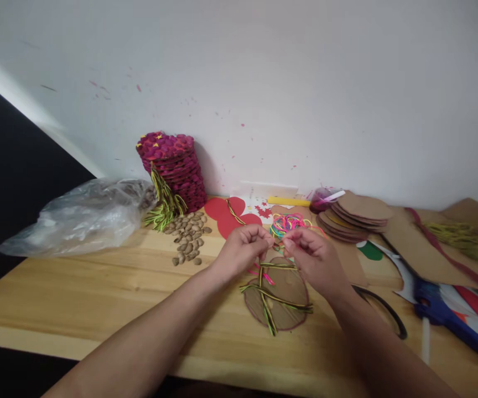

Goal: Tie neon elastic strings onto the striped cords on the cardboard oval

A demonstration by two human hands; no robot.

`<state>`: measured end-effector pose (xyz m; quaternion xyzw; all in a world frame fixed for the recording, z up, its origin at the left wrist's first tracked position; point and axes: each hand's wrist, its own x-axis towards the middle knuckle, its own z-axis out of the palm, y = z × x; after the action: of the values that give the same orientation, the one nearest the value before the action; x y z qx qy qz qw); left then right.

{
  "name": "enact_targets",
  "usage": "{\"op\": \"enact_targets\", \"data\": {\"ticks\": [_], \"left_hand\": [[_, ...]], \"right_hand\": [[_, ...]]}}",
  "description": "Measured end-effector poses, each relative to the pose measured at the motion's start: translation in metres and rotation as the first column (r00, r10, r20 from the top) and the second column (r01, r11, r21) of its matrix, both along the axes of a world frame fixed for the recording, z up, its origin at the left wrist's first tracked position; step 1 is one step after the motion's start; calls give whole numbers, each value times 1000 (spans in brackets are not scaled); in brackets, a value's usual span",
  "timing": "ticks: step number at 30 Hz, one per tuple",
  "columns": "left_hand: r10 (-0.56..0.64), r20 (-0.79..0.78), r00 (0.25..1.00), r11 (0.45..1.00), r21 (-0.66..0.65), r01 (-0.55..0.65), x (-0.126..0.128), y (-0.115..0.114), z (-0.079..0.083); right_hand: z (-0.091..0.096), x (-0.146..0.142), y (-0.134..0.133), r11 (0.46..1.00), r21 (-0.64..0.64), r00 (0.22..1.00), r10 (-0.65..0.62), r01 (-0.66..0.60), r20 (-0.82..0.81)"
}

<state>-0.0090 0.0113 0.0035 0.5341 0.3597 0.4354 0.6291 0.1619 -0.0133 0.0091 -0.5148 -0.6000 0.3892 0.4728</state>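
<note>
Above a cardboard disc [289, 320], my left hand [241, 249] and my right hand [316, 257] are close together, each with thumb and forefinger pinched. Between the fingertips shows a small loop of thin cord [278, 247], partly hidden by the fingers. Lengths of green, yellow and black striped cord [268, 309] lie crossed over the disc, which has a dark reddish edge. A short bright pink string [269, 279] lies below my left fingers. Just beyond my hands is a tangle of multicoloured string [291, 223].
To the left are a clear plastic bag [81, 221], loose brown shells or seeds [189, 235] and a purple tasselled stack [176, 171]. Red paper circles [220, 210] lie behind. On the right are stacked cardboard discs [359, 213], a blue glue gun [450, 320] and olive yarn [458, 237].
</note>
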Motion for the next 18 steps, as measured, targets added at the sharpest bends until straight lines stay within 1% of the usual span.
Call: {"op": "enact_targets", "data": {"ticks": [2, 5, 9, 14, 16, 18], "left_hand": [[-5, -4, 1000, 1000, -3, 5, 0, -1, 0], [0, 0, 1000, 1000, -8, 0, 0, -1, 1], [22, 18, 1000, 1000, -22, -21, 1, -1, 1], [36, 25, 999, 999, -9, -36, 1, -1, 2], [26, 15, 1000, 1000, -1, -26, 2, -1, 2], [8, 0, 1000, 1000, 12, -8, 2, -2, 3]], "right_hand": [[-2, 1, 0, 998, 55, 998, -36, 34, 43], [-3, 3, 0, 992, 86, 988, -97, 87, 123], [0, 9, 0, 974, 145, 950, -203, 172, 237], [4, 22, 7, 944, 157, 905, -324, 290, 276], [4, 26, 10, 943, 166, 908, -325, 289, 266], [3, 27, 13, 958, 164, 942, -265, 233, 205]]}}
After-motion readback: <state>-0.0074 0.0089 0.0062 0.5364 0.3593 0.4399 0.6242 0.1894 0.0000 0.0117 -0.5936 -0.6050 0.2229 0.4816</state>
